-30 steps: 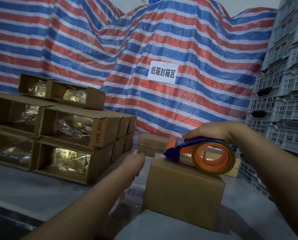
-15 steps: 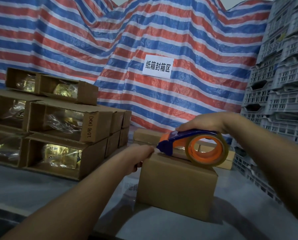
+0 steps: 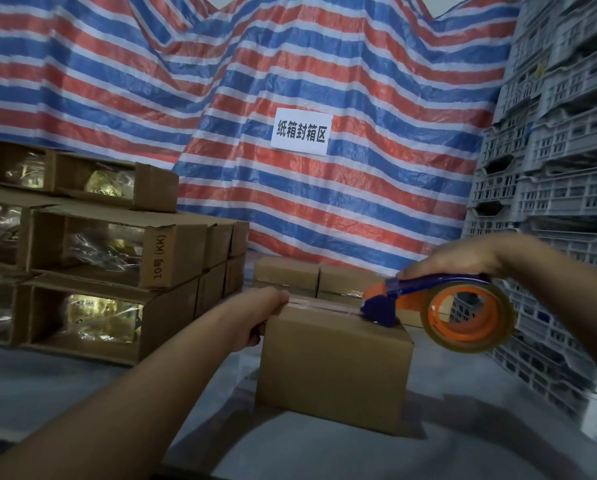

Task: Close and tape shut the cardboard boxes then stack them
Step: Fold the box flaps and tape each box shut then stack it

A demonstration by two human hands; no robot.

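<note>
Right hand (image 3: 463, 261) grips tape dispenser (image 3: 439, 306) at 3 o'clock, blade on box (image 3: 335, 368) top. Left hand (image 3: 262, 317) grasps box's left top edge, pinning clear tape (image 3: 324, 305). Box sits mid-surface (image 3: 82, 393); open boxes (image 3: 110, 258) stacked at 9 o'clock.

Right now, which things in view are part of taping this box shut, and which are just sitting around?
In the job:
cardboard box, closed
tape dispenser, its head on the box top
left hand, holding the box's left edge
right hand, gripping the dispenser

Just lying about:
open boxes stacked at left
grey crates at right
paper sign on the tarp
</note>
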